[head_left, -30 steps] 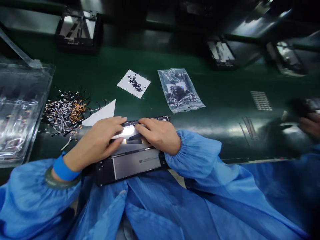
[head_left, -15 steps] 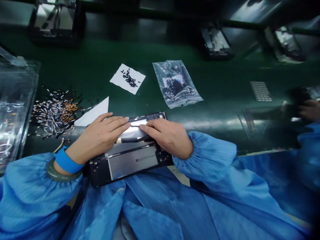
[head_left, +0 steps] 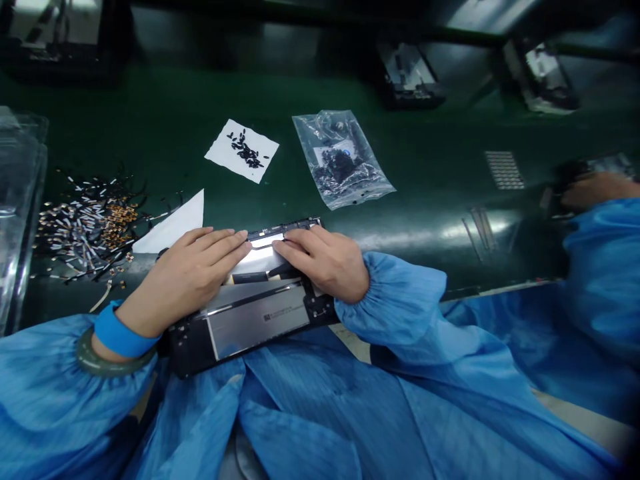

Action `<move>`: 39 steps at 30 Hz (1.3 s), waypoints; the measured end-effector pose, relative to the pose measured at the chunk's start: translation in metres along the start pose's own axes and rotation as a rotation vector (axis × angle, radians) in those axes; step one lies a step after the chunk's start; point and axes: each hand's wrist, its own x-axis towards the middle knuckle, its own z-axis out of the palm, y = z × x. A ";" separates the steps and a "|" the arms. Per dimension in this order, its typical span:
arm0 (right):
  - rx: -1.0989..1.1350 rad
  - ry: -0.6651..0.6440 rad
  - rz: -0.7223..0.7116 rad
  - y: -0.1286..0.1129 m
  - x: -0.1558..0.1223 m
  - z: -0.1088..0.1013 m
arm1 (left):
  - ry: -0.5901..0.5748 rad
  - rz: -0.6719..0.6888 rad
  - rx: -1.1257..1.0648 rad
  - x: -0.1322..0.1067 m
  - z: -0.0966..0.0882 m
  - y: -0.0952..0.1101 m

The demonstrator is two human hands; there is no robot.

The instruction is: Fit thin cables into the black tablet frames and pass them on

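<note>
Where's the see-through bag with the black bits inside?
In the head view, the clear plastic bag lies on the green tabletop near the upper centre, just right of the white paper with small black pieces, beyond the right hand.

Before you spreads a broad, dark green bench top [head_left: 430,153], its surface smooth enough to mirror the light in a pale, hazy sheen toward your right. Its near edge [head_left: 510,289] shows there as a thin, pale line. Along the far side you face a dark, glossy band [head_left: 295,50] with dull grey reflections, and a narrow dark ridge [head_left: 480,39] runs beyond it at upper right. A white glare [head_left: 490,13] streaks the top there, while the upper corners sink into shadow.
</note>
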 end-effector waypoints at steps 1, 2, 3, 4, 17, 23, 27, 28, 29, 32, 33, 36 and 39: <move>-0.001 -0.009 0.002 0.000 0.000 0.000 | 0.002 0.002 0.000 0.000 0.000 0.000; -0.002 -0.021 0.004 0.000 0.000 0.000 | 0.003 0.003 -0.001 0.000 0.000 0.000; 0.001 -0.036 0.008 0.000 -0.001 0.000 | 0.002 0.002 -0.002 0.001 -0.001 0.000; 0.008 -0.053 0.012 0.000 -0.001 0.000 | 0.001 0.000 -0.004 0.001 -0.001 0.000; 0.017 -0.013 -0.007 0.000 0.002 0.000 | -0.043 0.009 0.021 0.002 -0.006 0.001; 0.053 -0.097 -0.076 0.015 -0.003 0.003 | -0.044 -0.021 0.021 0.000 -0.002 0.001; 0.153 -0.059 -0.038 0.025 -0.014 0.001 | -0.149 -0.041 0.038 0.005 -0.003 0.006; 0.188 -0.018 -0.004 0.025 -0.016 -0.001 | -0.181 -0.045 0.039 0.006 -0.005 0.007; 0.225 0.022 0.046 0.024 -0.019 -0.003 | -0.202 -0.048 0.033 0.008 -0.006 0.007; 0.323 0.107 0.307 0.017 -0.026 -0.009 | -0.184 -0.070 -0.061 0.011 -0.008 0.004; 0.343 0.113 0.426 0.014 -0.028 -0.010 | -0.155 -0.112 -0.121 0.012 -0.007 0.002; 0.401 -0.002 0.770 0.008 -0.035 -0.013 | -0.055 -0.305 -0.257 0.016 0.001 -0.005; 0.594 -0.251 0.980 0.008 -0.041 -0.017 | -0.052 -0.391 -0.250 0.021 0.006 -0.009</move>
